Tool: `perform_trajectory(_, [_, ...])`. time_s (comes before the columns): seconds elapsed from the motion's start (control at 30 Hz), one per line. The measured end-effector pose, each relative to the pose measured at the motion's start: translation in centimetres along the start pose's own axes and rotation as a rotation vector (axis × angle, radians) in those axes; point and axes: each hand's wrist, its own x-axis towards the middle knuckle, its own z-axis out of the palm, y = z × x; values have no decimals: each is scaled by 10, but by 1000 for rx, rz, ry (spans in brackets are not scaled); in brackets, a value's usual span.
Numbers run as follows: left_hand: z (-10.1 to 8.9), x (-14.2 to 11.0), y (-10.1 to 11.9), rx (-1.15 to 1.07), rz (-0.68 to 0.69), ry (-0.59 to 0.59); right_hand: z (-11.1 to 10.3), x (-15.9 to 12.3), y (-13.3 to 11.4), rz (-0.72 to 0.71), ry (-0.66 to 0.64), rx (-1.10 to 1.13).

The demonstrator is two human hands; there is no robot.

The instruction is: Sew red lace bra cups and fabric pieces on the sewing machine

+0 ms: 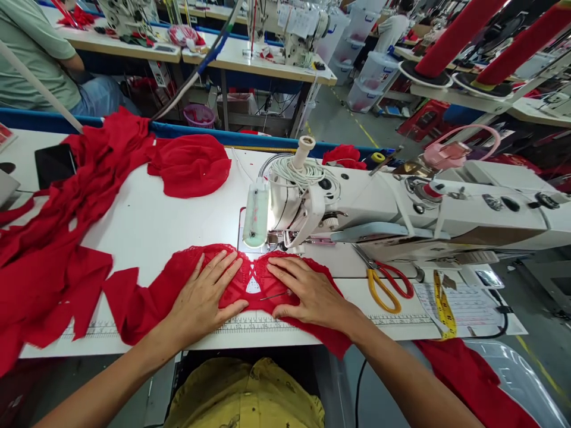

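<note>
A red lace bra [236,285] lies spread on the white sewing table, its two cups side by side and a small gap between them. My left hand [207,288] rests flat on the left cup, fingers stretched out and thumb apart. On the right cup lies my right hand [307,291], also flat with its fingers extended. A thin metal tool [274,295] pokes out by the right thumb and forefinger; its other end is hidden at the palm. Just beyond the bra's upper edge stands the head of a white sewing machine [289,208].
Red fabric pieces [89,196] are heaped at left, near a black phone [56,165]. Scissors [386,285] with orange and red handles and a yellow tape measure [444,309] lie right. Red thread cones [459,38] stand behind. A person in a green shirt [35,65] sits across.
</note>
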Motion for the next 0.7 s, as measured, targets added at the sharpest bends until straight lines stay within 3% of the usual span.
perform_trajectory(0.7, [0,1,-1,-2,10,7,-1,0,-1,17,-9,4])
